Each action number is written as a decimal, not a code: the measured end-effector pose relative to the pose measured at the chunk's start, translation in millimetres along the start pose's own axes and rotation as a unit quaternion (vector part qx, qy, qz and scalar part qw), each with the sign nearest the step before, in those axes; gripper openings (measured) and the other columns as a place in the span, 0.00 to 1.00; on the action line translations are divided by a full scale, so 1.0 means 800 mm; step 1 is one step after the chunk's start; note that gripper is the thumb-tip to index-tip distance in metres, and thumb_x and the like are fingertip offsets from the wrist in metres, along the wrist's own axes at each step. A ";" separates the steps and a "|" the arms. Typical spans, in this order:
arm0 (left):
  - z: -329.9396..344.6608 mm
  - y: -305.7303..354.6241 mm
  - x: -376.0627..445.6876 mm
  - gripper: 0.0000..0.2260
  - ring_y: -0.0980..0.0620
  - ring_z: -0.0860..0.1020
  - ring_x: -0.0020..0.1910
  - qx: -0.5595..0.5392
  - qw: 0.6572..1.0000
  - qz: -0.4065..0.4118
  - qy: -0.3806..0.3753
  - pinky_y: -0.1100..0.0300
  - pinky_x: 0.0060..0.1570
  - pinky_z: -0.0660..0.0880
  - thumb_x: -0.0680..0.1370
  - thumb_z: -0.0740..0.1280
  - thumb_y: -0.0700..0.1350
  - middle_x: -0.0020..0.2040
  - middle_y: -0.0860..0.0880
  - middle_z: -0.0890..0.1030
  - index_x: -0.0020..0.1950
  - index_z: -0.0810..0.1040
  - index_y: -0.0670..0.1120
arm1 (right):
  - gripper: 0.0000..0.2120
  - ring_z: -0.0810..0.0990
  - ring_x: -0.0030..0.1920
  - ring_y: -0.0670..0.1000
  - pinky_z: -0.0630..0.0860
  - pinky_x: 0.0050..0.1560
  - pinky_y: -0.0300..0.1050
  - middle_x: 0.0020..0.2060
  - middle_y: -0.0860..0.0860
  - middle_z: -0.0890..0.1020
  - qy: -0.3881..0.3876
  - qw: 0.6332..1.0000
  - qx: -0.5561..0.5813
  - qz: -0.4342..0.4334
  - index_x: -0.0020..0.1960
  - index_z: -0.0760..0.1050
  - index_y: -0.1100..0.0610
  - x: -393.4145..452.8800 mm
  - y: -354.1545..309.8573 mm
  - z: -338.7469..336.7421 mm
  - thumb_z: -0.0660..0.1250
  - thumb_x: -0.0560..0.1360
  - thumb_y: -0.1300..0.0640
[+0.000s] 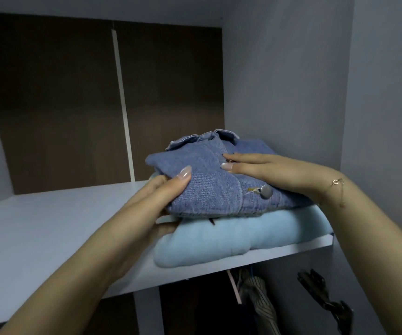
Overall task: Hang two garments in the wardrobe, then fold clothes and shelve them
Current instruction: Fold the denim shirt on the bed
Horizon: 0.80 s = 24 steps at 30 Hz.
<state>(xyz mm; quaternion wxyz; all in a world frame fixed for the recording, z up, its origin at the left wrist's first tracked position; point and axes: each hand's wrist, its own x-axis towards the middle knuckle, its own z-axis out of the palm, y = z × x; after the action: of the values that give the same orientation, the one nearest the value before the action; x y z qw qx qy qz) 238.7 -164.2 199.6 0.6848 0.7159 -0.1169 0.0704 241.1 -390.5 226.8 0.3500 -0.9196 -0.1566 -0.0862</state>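
A folded blue denim jacket (209, 187) with a metal button lies on top of a folded light blue garment (238, 238) on the right part of the white wardrobe shelf (50, 228). My left hand (163, 197) grips the jacket's left edge, thumb on top and fingers underneath. Flat on the jacket's top lies my right hand (262, 170), fingers straight and pointing left. A thin bracelet circles the right wrist.
The shelf's left half is bare board. Dark brown back panels (74, 105) with a pale strip close the rear, and a grey side wall (291, 93) stands right of the stack. Below the shelf hang a striped garment (258, 301) and a dark hanger (325, 298).
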 end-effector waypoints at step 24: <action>-0.042 -0.060 -0.183 0.18 0.75 0.63 0.65 0.166 0.934 0.318 -0.004 0.81 0.58 0.60 0.80 0.64 0.48 0.65 0.73 0.66 0.67 0.66 0.63 | 0.21 0.69 0.63 0.33 0.62 0.56 0.21 0.65 0.37 0.73 0.221 0.973 -0.053 -0.048 0.69 0.72 0.45 -0.203 -0.028 0.057 0.67 0.77 0.48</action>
<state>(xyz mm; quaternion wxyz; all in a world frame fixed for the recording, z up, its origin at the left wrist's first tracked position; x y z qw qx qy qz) 112.6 -118.8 116.9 0.4973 0.7453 -0.3278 0.2995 83.7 -381.0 163.4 0.3217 -0.8866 -0.1141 -0.3122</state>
